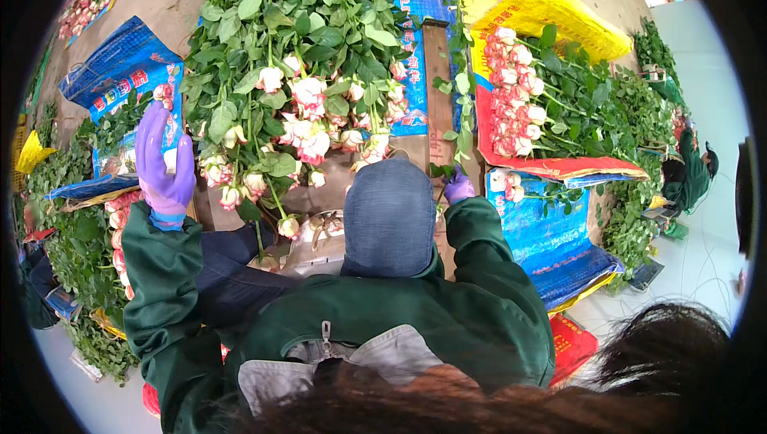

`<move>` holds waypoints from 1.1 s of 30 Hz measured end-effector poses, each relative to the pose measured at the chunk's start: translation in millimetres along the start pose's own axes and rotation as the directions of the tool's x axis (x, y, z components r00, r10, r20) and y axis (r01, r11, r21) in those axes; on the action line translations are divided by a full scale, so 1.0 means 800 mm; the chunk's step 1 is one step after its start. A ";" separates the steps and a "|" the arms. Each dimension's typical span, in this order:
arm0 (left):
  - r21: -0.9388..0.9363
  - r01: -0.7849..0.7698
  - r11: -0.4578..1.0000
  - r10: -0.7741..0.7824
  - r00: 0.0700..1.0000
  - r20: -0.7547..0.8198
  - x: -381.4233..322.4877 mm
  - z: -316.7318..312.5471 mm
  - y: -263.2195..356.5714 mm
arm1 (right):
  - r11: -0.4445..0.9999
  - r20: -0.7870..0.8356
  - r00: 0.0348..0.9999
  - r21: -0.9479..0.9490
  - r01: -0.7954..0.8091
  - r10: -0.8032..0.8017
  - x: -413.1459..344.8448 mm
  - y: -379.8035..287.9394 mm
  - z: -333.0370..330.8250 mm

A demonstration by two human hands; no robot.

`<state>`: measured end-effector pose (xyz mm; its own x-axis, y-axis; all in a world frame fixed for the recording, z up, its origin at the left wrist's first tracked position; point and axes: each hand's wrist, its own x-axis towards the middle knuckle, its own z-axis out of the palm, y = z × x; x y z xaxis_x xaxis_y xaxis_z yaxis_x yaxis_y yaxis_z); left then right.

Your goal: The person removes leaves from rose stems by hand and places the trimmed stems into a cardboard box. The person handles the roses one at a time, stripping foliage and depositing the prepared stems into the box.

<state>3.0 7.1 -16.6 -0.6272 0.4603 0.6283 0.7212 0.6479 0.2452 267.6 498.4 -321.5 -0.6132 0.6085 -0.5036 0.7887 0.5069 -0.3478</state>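
My left hand (163,161), in a purple glove, is raised at the left with its fingers apart. Its fingertips reach a pink-and-white rose head (163,94) over a blue printed sheet (129,77); the hand is not closed around it. In a matching glove, my right hand (459,186) grips a leafy rose stem (464,104) that runs upward beside a wooden bar (438,80). Whether a bloom sits on that stem cannot be seen. In front of me lies a large heap of leafy roses (299,27), their pink-edged blooms (308,134) towards me.
At the right, stacked roses (509,92) rest on a red-and-yellow sheet (551,167). Below is another blue sheet (539,242) with a few roses (513,185). More roses (120,248) line the left. My denim knee (389,218) rises centrally. Another person (689,170) is at the far right.
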 end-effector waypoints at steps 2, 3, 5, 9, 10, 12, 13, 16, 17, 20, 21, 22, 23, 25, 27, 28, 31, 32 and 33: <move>0.001 0.001 1.000 -0.001 1.000 0.031 0.001 0.006 0.000 | 1.000 0.052 0.998 -0.011 -0.021 0.021 0.005 0.015 0.013; 0.003 -0.016 1.000 0.016 0.999 0.036 0.002 0.008 0.000 | 0.996 0.079 0.996 -0.082 -0.027 0.033 0.008 0.022 0.018; 0.001 -0.021 1.000 0.021 0.998 0.054 0.002 0.011 0.001 | 0.977 0.198 0.978 -0.213 -0.022 0.065 0.015 0.038 0.027; -0.011 0.015 1.000 -0.014 0.998 0.068 0.000 0.014 0.002 | 0.989 0.312 0.938 -0.023 -0.149 0.149 0.033 0.061 0.041; -0.014 0.011 1.000 -0.010 0.998 0.065 -0.001 0.014 0.002 | 0.991 0.245 0.968 -0.128 -0.024 0.055 0.037 0.062 0.045; -0.016 0.007 1.000 -0.006 0.998 0.063 -0.002 0.015 0.002 | 0.989 0.303 0.953 0.133 -0.064 0.020 0.040 0.063 0.044; -0.015 0.008 1.000 -0.007 0.998 0.063 -0.002 0.014 0.002 | 0.962 0.329 0.944 0.248 -0.114 0.027 0.040 0.062 0.041; -0.012 0.011 1.000 -0.010 0.997 0.074 -0.002 0.013 0.003 | 0.866 0.399 0.917 0.462 -0.191 -0.011 0.035 0.058 0.027; -0.014 0.025 1.000 -0.024 0.997 0.074 -0.002 0.012 0.004 | 0.837 0.432 0.902 0.496 -0.230 -0.008 0.031 0.057 0.022; 0.014 0.009 1.000 -0.010 0.997 0.078 -0.001 0.011 0.007 | 0.813 0.484 0.875 0.520 -0.263 -0.026 0.022 0.058 0.005; 0.016 0.008 1.000 -0.009 0.997 0.075 -0.001 0.011 0.008 | 0.781 0.478 0.877 0.568 -0.260 -0.056 0.019 0.058 0.001; 0.013 0.012 1.000 -0.013 0.997 0.076 -0.001 0.012 0.009 | 0.793 0.455 0.884 0.576 -0.198 -0.109 0.017 0.059 -0.003; 0.007 0.013 1.000 -0.014 0.997 0.079 -0.001 0.013 0.009 | 0.784 0.458 0.882 0.585 -0.206 -0.111 0.017 0.059 -0.006; 0.004 0.009 1.000 -0.009 0.997 0.083 0.000 0.015 0.010 | 0.798 0.456 0.889 0.549 -0.249 -0.036 0.020 0.060 -0.006; -0.017 0.025 1.000 -0.023 0.996 0.086 -0.001 0.016 0.010 | 0.795 0.455 0.891 0.544 -0.268 -0.011 0.028 0.062 -0.001; -0.037 0.028 0.999 -0.025 0.996 0.086 -0.002 0.017 0.009 | 0.785 0.435 0.900 0.553 -0.278 0.012 0.035 0.065 0.004; -0.018 0.053 0.998 -0.051 0.993 0.109 -0.004 0.019 0.008 | 0.791 0.428 0.897 0.509 -0.338 0.108 0.061 0.081 0.028; -0.019 0.058 0.998 -0.055 0.991 0.121 -0.004 0.019 0.007 | 0.852 0.443 0.894 0.443 -0.280 0.064 0.074 0.090 0.034; 0.024 0.047 0.999 -0.049 0.991 0.123 -0.004 0.021 0.007 | 0.918 0.358 0.929 0.332 -0.217 0.090 0.082 0.099 0.045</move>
<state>4.4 19.1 -29.6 -0.6934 0.4989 0.5200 0.6839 0.6829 0.2569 291.3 555.9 -410.6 -0.4830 0.3926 -0.7827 0.8717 0.1310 -0.4722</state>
